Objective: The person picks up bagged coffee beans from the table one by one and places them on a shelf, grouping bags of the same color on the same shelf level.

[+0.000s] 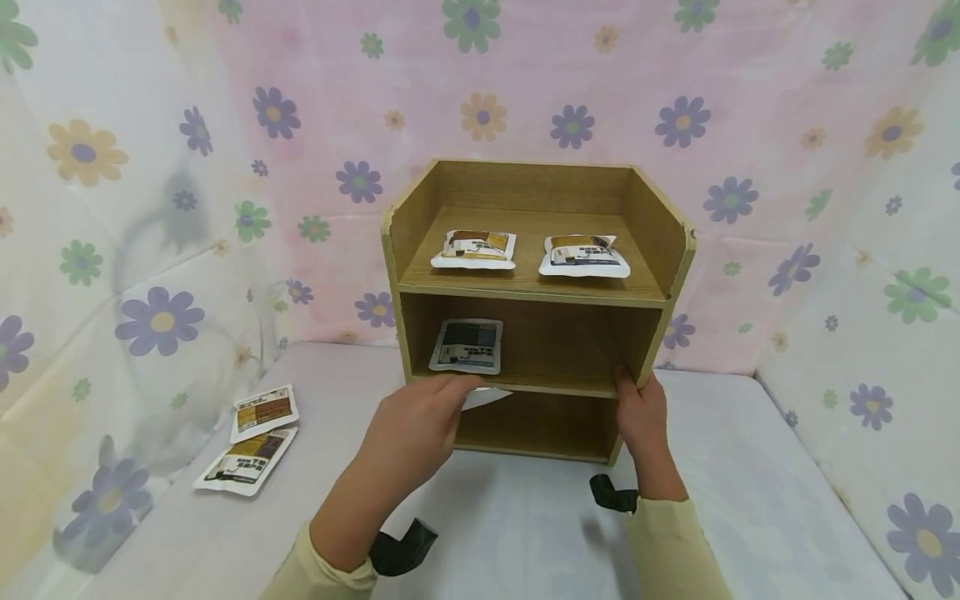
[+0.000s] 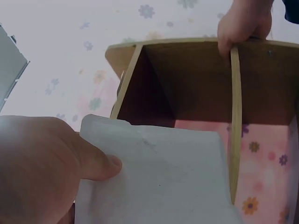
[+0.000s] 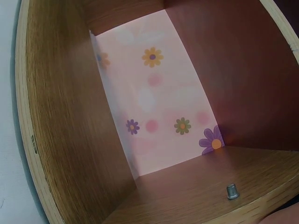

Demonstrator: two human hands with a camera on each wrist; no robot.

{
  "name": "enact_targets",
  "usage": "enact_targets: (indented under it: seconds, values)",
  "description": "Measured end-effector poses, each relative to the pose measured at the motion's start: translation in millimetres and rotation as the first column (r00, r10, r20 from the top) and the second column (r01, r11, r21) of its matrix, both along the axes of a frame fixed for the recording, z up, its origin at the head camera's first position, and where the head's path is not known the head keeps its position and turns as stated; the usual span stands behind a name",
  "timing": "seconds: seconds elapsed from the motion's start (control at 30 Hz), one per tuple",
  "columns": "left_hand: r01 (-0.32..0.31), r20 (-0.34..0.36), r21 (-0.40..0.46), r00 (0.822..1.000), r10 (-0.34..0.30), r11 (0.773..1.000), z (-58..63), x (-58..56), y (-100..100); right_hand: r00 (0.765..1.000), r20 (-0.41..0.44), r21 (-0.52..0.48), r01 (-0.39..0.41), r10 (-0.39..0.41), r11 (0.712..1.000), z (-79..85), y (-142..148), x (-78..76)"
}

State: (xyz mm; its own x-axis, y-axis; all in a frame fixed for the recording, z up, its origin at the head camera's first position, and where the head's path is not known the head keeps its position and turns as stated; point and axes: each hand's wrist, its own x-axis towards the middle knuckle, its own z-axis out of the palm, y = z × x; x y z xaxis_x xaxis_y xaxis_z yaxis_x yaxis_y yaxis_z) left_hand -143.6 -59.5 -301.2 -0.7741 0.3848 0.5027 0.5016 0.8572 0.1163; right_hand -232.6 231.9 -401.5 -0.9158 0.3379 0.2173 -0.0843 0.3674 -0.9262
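"Hands first?"

"From my remote screen, I log: left hand (image 1: pixel 416 429), one, pinching a white packet (image 2: pixel 159 172) by its edge, thumb on top. Packet sits just under the middle board at the lowest compartment; whether inside, I cannot tell. Right hand (image 1: pixel 643 408), one, curled round the right side of a wooden shelf (image 1: pixel 536 185)."

"On the shelf?"

"Top: two packets, left (image 1: pixel 480 250) and right (image 1: pixel 587 257), apart. Middle: one dark-labelled packet (image 1: pixel 468 346), left end. Peg (image 3: pixel 232 192), metal, one, inside wall."

"Surface and room?"

"Table (image 1: pixel 517 533), white-covered; at its left, a brown-labelled packet (image 1: pixel 265 412) overlapping a yellow-labelled packet (image 1: pixel 247 462). Back curtain (image 1: pixel 525 83), pink, flowered. Left curtain (image 1: pixel 67 225), whitish, flowered, with a shadow cast across it."
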Motion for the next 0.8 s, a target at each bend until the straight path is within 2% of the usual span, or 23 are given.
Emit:
enact_targets:
  seconds: [0.17,0.4,0.8]
  values:
    - [0.046,-0.072,-0.01,0.996,-0.047,0.999,3.3,-2.1,8,1.0,0.0,-0.013,-0.008,0.008,1.0,-1.5,0,-0.8]
    - [0.096,-0.121,0.005,0.988,-0.095,0.995,4.2,-6.0,18,1.0,0.012,-0.011,-0.017,0.018,1.0,-2.1,0,-1.4]
    - [0.153,-0.144,-0.013,0.978,-0.153,0.988,5.0,-14.4,38,0.999,0.012,-0.029,-0.031,0.031,0.999,-1.8,1,-1.4]
